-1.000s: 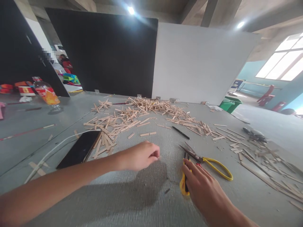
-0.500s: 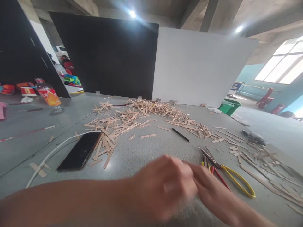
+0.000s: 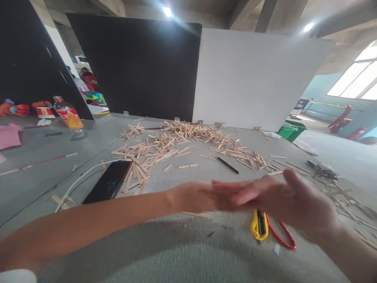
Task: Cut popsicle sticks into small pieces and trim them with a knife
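My left hand point(image 3: 193, 196) reaches in from the left, its fingers stretched out flat and holding nothing. My right hand point(image 3: 285, 200) comes from the right, open and flat, its fingers lying against the left hand's fingers just above the grey table point(image 3: 165, 251). One wooden stick point(image 3: 196, 214) lies on the table under the left hand. A yellow utility knife point(image 3: 259, 225) and red-handled scissors point(image 3: 281, 237) lie just below my right hand. A wide scatter of wooden sticks point(image 3: 176, 141) covers the table beyond.
A black phone point(image 3: 108, 182) with a white cable point(image 3: 78, 180) lies at the left. Beyond the hands lies a black pen point(image 3: 228, 165). A drink bottle point(image 3: 70, 118) stands far left. Black and white boards point(image 3: 253, 78) stand along the table's back, and more sticks lie at the right.
My right hand has left the tools on the table and opened flat. Both hands have risen and met in front of me. The view has shifted a little.
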`<state>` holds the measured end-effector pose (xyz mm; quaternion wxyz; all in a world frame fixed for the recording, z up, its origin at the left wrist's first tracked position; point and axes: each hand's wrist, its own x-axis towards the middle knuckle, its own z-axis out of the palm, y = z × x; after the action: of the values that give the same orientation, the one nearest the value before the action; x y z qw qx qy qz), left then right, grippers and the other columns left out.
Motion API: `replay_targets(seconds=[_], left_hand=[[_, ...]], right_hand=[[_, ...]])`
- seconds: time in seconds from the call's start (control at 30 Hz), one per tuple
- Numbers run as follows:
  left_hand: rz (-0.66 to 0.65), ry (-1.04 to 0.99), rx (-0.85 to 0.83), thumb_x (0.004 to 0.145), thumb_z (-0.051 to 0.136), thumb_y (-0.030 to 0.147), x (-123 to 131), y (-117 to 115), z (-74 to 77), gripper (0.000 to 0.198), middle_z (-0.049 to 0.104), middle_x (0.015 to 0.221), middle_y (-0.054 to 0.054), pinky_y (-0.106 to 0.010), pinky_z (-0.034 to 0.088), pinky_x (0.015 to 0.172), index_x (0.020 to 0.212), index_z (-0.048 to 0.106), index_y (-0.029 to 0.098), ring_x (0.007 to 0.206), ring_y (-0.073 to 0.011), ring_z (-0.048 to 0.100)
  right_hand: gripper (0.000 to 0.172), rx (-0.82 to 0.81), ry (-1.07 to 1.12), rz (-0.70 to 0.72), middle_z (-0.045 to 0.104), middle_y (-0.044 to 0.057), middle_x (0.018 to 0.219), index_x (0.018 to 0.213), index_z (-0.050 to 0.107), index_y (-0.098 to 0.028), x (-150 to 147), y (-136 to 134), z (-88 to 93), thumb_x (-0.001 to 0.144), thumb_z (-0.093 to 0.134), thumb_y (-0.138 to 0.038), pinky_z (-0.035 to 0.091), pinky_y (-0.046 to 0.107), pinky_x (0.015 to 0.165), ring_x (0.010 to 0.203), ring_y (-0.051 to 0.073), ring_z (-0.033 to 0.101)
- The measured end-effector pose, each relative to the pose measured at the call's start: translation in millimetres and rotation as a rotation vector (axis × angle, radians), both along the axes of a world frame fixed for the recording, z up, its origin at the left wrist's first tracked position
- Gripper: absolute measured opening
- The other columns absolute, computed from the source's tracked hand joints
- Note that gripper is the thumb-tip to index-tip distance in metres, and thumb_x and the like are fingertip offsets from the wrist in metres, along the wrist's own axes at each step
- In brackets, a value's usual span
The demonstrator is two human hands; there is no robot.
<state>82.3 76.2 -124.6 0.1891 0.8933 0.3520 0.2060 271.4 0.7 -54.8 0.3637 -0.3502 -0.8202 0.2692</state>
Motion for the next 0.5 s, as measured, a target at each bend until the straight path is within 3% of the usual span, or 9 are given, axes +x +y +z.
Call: replay_targets(seconds=[0.03,0.07,0.1,0.17,0.2,0.27,0.37,0.43,0.5], left_hand=[[0.073,-0.097,-0.119,0.095,0.067,0.020,-20,18,-1.3,0.020,0.078,0.115,0.006,-0.039,0.054,0.099,0.103,0.081,0.031,0.112,-0.0199,0.071],[0.048,-0.108,-0.120,0.094,0.071,0.025,-35,33,-3.3,0.020,0.073,0.128,-0.001,-0.044,0.053,0.104,0.113,0.077,0.026,0.119,-0.0244,0.068],[0.011,-0.079,-0.092,0.096,0.072,0.029,-46,47,-6.1,0.028,0.068,0.136,-0.009,-0.053,0.051,0.106,0.122,0.071,0.019,0.123,-0.0283,0.064],[-0.036,0.002,-0.027,0.099,0.069,0.032,-56,65,-12.8,0.029,0.066,0.134,-0.011,-0.055,0.050,0.106,0.124,0.068,0.016,0.123,-0.0293,0.063],[-0.055,0.044,0.005,0.100,0.068,0.032,-58,71,-15.8,0.027,0.068,0.129,-0.010,-0.053,0.053,0.102,0.121,0.068,0.016,0.117,-0.0277,0.066],[-0.057,0.102,0.078,0.101,0.066,0.032,-59,77,-18.7,0.023,0.069,0.123,-0.009,-0.048,0.056,0.097,0.118,0.068,0.016,0.110,-0.0251,0.068],[-0.011,0.141,0.192,0.102,0.065,0.034,-61,79,-11.9,0.025,0.069,0.121,-0.009,-0.045,0.059,0.091,0.120,0.067,0.016,0.104,-0.0234,0.069],[0.028,0.155,0.257,0.102,0.065,0.034,-62,79,-1.2,0.027,0.069,0.119,-0.008,-0.043,0.060,0.088,0.121,0.066,0.016,0.100,-0.0226,0.070],[0.070,0.162,0.313,0.102,0.065,0.033,-64,78,11.4,0.025,0.070,0.115,-0.008,-0.042,0.060,0.086,0.119,0.066,0.015,0.097,-0.0217,0.070]], right_hand=[[0.085,-0.160,0.174,0.098,0.083,0.010,0.098,0.101,0.084,-0.028,10,4,6.7,0.108,0.004,-0.058,0.062,0.046,0.084,0.090,0.026,0.080],[0.080,-0.266,0.337,0.045,0.082,0.009,0.085,0.092,0.084,-0.028,18,7,11.6,0.107,0.014,-0.062,0.062,0.045,0.079,0.075,0.025,0.079],[0.070,-0.316,0.460,-0.075,0.078,0.005,0.069,0.087,0.082,-0.028,24,10,14.1,0.105,0.025,-0.065,0.062,0.041,0.069,0.059,0.022,0.074],[0.050,-0.312,0.537,-0.359,0.060,-0.003,0.047,0.087,0.079,-0.028,30,14,10.9,0.105,0.042,-0.056,0.050,0.029,0.048,0.039,0.015,0.057],[0.042,-0.297,0.471,-0.460,0.052,-0.006,0.043,0.091,0.077,-0.027,29,15,4.9,0.106,0.046,-0.050,0.042,0.025,0.042,0.035,0.013,0.049],[0.032,-0.249,0.158,-0.500,0.051,-0.007,0.044,0.097,0.075,-0.023,18,16,-14.0,0.107,0.048,-0.037,0.035,0.023,0.040,0.038,0.011,0.044],[0.022,0.093,-0.509,-0.255,0.070,-0.001,0.073,0.101,0.073,-0.020,-15,15,-50.8,0.105,0.052,-0.018,0.050,0.024,0.054,0.059,0.013,0.063],[0.009,0.179,-0.641,-0.137,0.073,0.005,0.094,0.100,0.073,-0.018,-40,14,-73.2,0.099,0.065,-0.014,0.055,0.030,0.065,0.076,0.018,0.070],[0.007,0.258,-0.737,-0.064,0.072,0.007,0.093,0.094,0.072,-0.016,-61,13,-89.8,0.094,0.070,-0.009,0.055,0.035,0.063,0.080,0.024,0.070]])
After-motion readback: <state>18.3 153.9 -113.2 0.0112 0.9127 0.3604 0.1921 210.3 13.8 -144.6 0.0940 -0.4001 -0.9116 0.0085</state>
